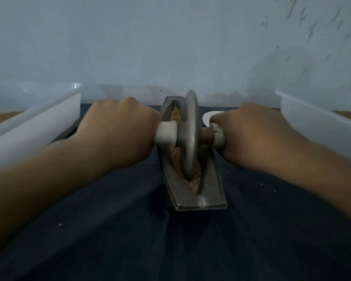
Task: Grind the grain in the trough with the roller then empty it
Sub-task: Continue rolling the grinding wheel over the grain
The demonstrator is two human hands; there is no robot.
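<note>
both hands clenched on the handles — left hand (118, 126), right hand (251, 136) | roller (190, 130) upright in trough (209, 191) mid-bench; grain (193, 180) loose inside | looks heavy, stiff metal — grip handles, not disc

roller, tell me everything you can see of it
The roller is a grey, metal-looking disc standing on edge in the trough, its rim down in the tan grain. A brownish axle runs through its hub with pale handle ends; the left hand and right hand each grip one.
</note>
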